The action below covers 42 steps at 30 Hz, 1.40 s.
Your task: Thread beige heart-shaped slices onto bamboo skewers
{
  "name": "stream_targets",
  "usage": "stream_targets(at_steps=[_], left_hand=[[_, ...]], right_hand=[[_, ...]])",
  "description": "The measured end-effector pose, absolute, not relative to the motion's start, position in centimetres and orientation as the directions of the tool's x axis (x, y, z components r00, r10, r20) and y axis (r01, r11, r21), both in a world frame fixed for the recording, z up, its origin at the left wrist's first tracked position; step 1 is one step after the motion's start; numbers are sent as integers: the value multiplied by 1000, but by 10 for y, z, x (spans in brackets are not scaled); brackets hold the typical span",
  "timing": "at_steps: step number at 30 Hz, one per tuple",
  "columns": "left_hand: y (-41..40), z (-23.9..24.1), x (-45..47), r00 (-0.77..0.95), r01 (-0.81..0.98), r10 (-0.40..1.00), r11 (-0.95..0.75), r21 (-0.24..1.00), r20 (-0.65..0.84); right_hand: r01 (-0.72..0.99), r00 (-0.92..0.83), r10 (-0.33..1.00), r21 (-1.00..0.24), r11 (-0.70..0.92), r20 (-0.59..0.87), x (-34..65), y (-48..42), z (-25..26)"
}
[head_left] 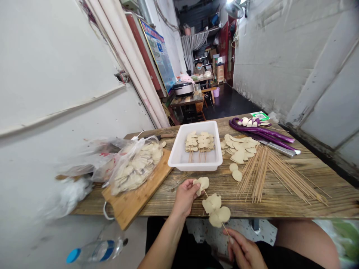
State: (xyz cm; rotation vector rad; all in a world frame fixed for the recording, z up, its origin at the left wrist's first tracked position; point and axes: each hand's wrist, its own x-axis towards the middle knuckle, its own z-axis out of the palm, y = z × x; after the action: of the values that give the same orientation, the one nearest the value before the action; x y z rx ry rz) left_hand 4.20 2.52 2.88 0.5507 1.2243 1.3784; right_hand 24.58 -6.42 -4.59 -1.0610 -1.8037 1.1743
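Skewer [225, 227] with pale slices [215, 210] threaded on it is held just in front of the white tray [179, 158], over the near edge of the wooden table [280, 201]. Left hand [185, 196]: thumb and fingers closed in a pinch on the topmost slice [202, 183] at the far end of the stick. Right hand [244, 251]: fingers closed around the bare near end, below the table edge. Inside the tray lie finished skewers [199, 142]. Right of the tray: a heap of loose slices [238, 147] and a spread of bare sticks [269, 172] (fanned, not bundled). Left of the tray: a cutting board [134, 203] bearing a clear bag [134, 164] of slices.
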Motion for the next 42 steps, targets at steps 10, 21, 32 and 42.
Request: stream_targets(at_steps=[10, 21, 32, 42], left_hand=[[25, 28, 45, -180, -389, 937, 212, 897, -300], [30, 30, 37, -152, -479, 937, 209, 852, -315], [29, 16, 44, -317, -293, 929, 96, 951, -191], [25, 14, 45, -288, -234, 947, 76, 969, -144]], right_hand=[[211, -401, 914, -964, 159, 63, 244, -62, -47], [233, -406, 913, -961, 151, 45, 238, -57, -39], [235, -424, 905, -960, 152, 39, 239, -58, -37], [223, -437, 898, -962, 161, 49, 240, -63, -37]])
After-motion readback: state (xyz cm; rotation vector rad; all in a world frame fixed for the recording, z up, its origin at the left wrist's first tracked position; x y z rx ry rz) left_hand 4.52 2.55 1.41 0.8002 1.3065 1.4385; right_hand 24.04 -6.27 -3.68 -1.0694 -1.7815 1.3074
